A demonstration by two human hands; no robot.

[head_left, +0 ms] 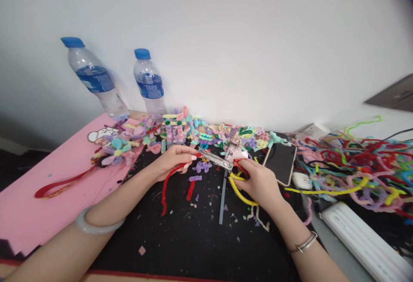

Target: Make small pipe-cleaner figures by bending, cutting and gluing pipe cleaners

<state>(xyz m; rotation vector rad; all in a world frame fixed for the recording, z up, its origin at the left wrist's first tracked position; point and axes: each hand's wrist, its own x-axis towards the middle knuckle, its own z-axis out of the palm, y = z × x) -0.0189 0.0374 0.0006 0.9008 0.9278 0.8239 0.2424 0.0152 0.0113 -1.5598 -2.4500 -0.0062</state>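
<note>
Pinching a red fuzzy stem (165,191) between fingers of the left hand (174,159), right hand (263,183) gripping scissors (219,160) by the handles, blades near the stem's upper end, above a black mat (155,234).

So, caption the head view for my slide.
Left hand holds a red fuzzy strip, right hand holds scissors, above a black mat.

Pale bangle (97,230) left, silver bracelet (308,242) right.

No lettering can be read; the blue bottle labels (150,86) are blurred
</note>
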